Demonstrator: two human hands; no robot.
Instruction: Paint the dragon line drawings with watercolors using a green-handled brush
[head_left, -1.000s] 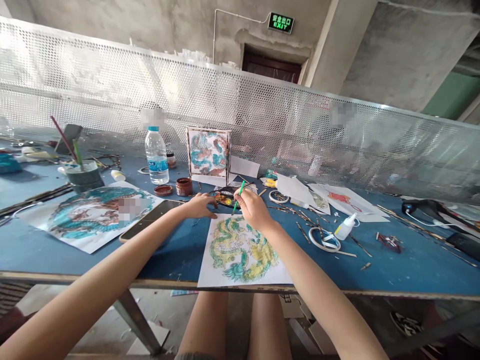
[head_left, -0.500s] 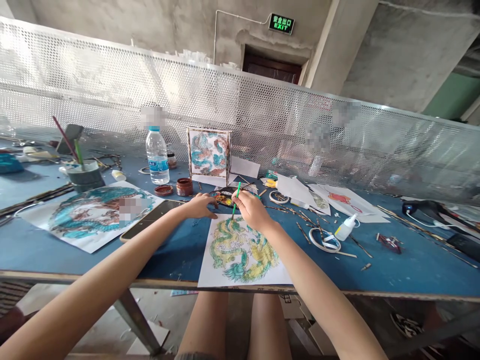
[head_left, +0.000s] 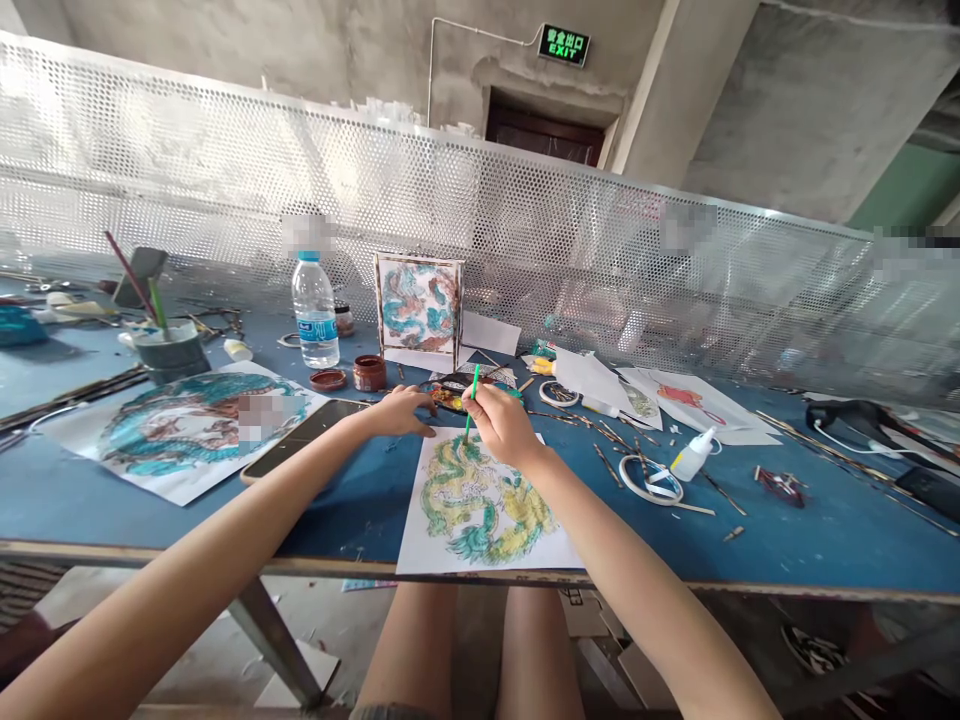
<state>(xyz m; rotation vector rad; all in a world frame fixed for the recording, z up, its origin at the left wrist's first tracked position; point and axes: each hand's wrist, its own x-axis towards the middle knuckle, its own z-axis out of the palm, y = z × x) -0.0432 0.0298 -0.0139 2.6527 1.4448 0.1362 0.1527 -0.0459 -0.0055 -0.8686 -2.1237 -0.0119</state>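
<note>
My right hand (head_left: 501, 422) is closed on a thin green paintbrush (head_left: 472, 392), its tip down at the top edge of a sheet with a yellow and green dragon drawing (head_left: 480, 500). That sheet lies on the blue table (head_left: 360, 500) at its front edge. My left hand (head_left: 401, 410) rests with fingers spread on the table, fingertips touching a small paint palette (head_left: 450, 397) just beyond the sheet.
A water bottle (head_left: 314, 312), a small framed dragon panel (head_left: 418, 310) and a brown paint jar (head_left: 368, 373) stand behind the palette. A large teal dragon painting (head_left: 187, 425) and a brush pot (head_left: 169, 350) lie left. Glue bottle (head_left: 691, 453), tape rings and sticks lie right. Perforated metal screen (head_left: 525, 230) backs the table.
My right hand has drawn the brush a little nearer and lower, from over the palette to the top edge of the sheet. My left hand has stayed put.
</note>
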